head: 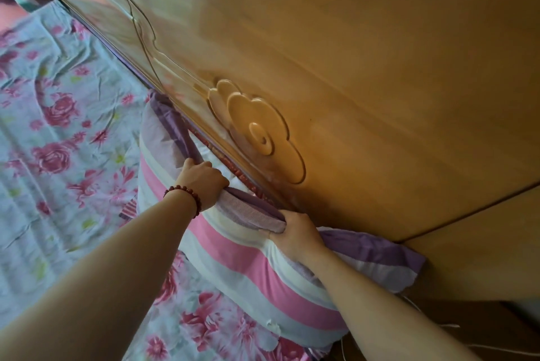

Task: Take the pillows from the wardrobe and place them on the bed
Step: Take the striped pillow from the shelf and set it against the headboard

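A striped pillow (239,261) in pink, white and purple lies on the bed (64,132), pressed against the wooden headboard (350,83). My left hand (201,179), with a red bead bracelet on its wrist, grips the pillow's upper edge near the headboard. My right hand (295,232) pinches a purple fold of the same pillow's top edge, a little lower along the headboard. The wardrobe is out of view.
The bed carries a light blue sheet with pink roses, wrinkled at the left. The glossy headboard has a carved flower (257,132) just above my hands. A dark wooden bedside surface (455,328) with a white cord sits at the lower right.
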Demonstrator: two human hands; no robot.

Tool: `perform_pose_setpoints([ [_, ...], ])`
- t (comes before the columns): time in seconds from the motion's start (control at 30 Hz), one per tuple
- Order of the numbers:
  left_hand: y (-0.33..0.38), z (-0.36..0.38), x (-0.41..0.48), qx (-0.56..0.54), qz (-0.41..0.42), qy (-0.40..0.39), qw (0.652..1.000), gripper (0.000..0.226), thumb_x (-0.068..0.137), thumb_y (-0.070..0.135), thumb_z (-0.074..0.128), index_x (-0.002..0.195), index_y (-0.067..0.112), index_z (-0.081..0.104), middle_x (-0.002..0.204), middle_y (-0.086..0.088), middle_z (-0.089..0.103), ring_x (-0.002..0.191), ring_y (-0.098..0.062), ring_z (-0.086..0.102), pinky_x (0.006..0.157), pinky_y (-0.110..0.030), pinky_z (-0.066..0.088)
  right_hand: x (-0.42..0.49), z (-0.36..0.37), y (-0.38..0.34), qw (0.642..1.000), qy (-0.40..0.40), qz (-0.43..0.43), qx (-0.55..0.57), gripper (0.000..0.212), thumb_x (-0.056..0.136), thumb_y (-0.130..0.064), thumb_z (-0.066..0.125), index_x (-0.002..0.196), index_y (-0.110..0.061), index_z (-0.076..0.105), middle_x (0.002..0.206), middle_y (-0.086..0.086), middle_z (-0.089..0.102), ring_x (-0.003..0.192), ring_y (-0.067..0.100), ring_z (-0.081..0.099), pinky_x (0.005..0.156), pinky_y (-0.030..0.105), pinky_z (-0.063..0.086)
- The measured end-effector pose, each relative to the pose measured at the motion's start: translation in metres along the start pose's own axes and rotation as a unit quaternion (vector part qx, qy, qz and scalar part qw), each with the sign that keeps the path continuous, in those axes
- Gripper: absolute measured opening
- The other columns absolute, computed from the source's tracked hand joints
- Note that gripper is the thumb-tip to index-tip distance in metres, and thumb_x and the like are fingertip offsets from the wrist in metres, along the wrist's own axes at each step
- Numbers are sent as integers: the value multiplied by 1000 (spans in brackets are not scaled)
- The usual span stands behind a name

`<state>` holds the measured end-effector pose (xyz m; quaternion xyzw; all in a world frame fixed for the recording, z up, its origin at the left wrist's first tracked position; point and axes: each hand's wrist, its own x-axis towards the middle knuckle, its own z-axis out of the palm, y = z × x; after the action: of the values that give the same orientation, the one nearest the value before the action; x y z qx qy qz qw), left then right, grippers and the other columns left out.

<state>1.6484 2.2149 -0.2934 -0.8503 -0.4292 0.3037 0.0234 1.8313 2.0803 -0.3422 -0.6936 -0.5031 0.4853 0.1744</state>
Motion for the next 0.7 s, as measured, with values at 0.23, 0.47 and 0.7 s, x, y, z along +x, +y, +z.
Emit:
perform_pose_setpoints([
  [0.23, -35, -20, -2, 43, -13, 24, 999, 28, 85, 13, 45, 89, 34, 62, 81, 12, 61, 87, -14, 52, 74, -33, 30, 13, 9, -34, 998, 13, -38, 51, 32, 74, -41, 68, 99, -22, 68, 97, -7, 73, 92, 11, 66, 81, 20, 49],
  [0.47, -50, -37, 20, -11, -31, 124, 992, 39, 77, 8, 53, 108, 31, 56, 105, 6, 59, 106, -20, 52, 83, -38, 37, 35, -4, -51, 995, 53, -17, -88, 50, 79, -53, 63, 114, -18, 58, 118, 7, 65, 111, 32, 58, 92, 41, 47],
  [0.7, -8, -26, 39, -101, -20, 112, 988, 32, 85, 22, 58, 116, 26, 50, 113, 2, 54, 109, -23, 48, 78, -41, 40, 47, -26, -38, 982, 50, -18, -184, 60, 83, -55, 58, 120, -10, 44, 126, 6, 48, 110, 26, 53, 87, 38, 48],
])
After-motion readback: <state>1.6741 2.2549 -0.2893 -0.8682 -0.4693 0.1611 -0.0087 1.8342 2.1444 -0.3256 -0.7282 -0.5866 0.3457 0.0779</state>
